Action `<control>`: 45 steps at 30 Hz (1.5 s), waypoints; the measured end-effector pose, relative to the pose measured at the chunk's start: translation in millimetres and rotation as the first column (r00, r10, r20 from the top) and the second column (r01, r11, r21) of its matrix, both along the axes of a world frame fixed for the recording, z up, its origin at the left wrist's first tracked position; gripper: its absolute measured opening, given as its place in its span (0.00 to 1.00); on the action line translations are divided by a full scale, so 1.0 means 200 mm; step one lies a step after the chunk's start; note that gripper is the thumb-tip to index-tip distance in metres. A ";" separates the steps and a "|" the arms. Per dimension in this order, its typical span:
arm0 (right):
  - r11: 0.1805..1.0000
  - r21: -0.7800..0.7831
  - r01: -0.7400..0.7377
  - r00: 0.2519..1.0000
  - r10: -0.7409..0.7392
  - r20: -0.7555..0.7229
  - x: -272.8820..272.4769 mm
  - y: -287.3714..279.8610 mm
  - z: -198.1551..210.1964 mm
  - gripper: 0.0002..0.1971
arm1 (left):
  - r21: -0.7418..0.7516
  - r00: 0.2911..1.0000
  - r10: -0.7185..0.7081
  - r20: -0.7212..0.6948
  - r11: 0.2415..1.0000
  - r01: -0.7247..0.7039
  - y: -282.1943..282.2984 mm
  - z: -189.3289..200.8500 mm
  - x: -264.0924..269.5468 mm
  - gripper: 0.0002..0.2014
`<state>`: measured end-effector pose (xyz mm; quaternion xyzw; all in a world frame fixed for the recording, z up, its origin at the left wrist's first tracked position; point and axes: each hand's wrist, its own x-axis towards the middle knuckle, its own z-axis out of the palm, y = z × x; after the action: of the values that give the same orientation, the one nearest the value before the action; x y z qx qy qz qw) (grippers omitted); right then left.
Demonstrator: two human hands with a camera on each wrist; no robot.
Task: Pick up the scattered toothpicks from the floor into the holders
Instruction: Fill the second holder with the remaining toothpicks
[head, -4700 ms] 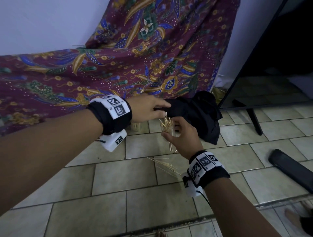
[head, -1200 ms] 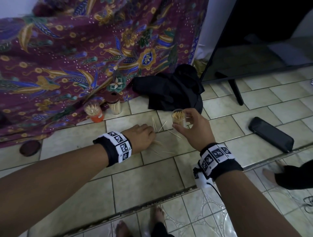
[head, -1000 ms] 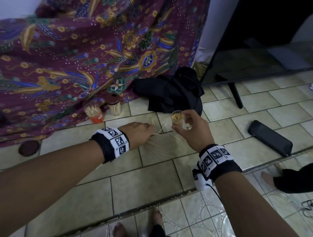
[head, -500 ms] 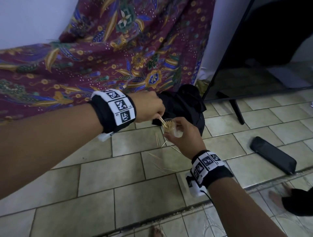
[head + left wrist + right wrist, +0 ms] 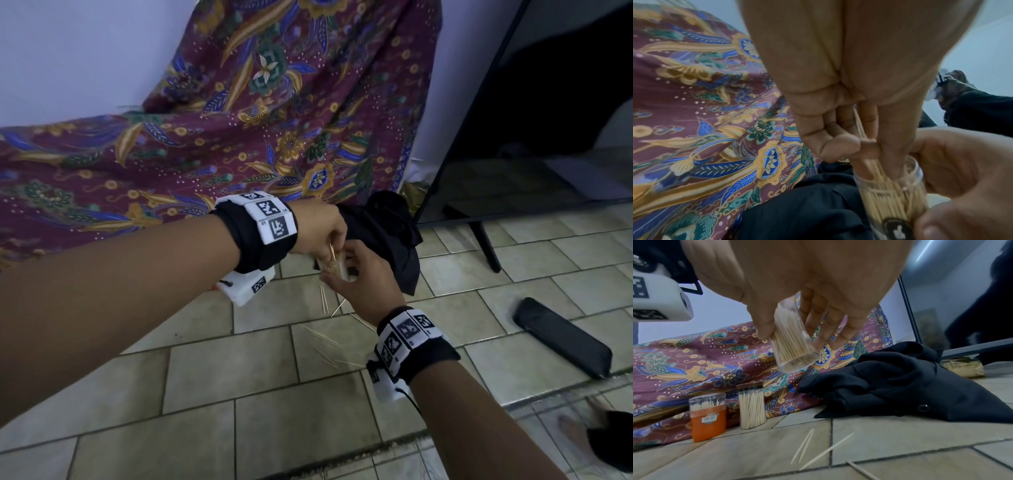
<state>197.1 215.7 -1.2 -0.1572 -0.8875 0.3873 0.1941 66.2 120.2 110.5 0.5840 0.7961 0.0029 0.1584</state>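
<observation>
Dim, bluish indoor light falls evenly, with soft shadows on the tiled floor. Wrist views bow strongly at the edges; the near palms and patterned cloth blur.

A large maroon cloth printed with blue and gold flowers and leaves drapes down the pale bluish wall and spreads onto the floor of beige tiles with dark grout lines. Just right of the cloth's lower edge lies a crumpled black garment, and right of that stands a dark flat screen on a thin black leg. A black phone lies on the tiles near the screen, and the light is dim and even.
</observation>
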 end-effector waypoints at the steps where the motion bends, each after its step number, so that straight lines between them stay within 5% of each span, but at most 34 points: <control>1: 1.000 0.002 0.001 1.000 -0.001 -0.002 -0.01 0.00 0.00 0.23 | 0.003 0.999 0.022 0.037 1.000 -0.022 -0.01 0.01 -0.02 0.12; 8: 1.000 -0.001 -0.012 1.000 0.012 -0.012 -0.06 0.01 -0.01 0.24 | 0.096 0.973 0.099 0.211 0.988 -0.121 -0.05 0.05 -0.11 0.10; 15: 0.999 -0.006 -0.032 0.999 0.032 -0.011 -0.11 0.01 0.00 0.23 | 0.236 0.997 0.005 0.083 0.971 -0.025 -0.12 -0.04 -0.12 0.04; 19: 0.999 -0.032 -0.022 0.999 0.022 -0.025 -0.13 0.01 0.01 0.23 | 0.378 0.998 0.004 0.065 0.925 -0.028 -0.22 -0.05 -0.15 0.16; 24: 0.998 -0.052 -0.022 0.998 0.019 -0.055 -0.13 0.01 0.02 0.23 | -0.013 0.992 -0.047 -0.119 0.999 0.046 -0.33 -0.18 -0.10 0.31; 35: 0.998 -0.043 -0.039 0.999 0.038 -0.036 -0.11 -0.05 0.00 0.24 | 0.241 0.991 -0.012 -0.130 0.969 0.043 -0.43 -0.31 -0.03 0.31; 45: 0.999 0.000 -0.034 0.999 0.034 -0.024 0.00 -0.15 0.03 0.22 | 0.162 0.995 0.013 -0.099 0.987 0.004 -0.52 -0.36 0.04 0.32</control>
<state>197.7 184.7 4.4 -0.1376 -0.8875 0.3924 0.1985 73.6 15.3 37.7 0.5925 0.8015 0.0388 0.0703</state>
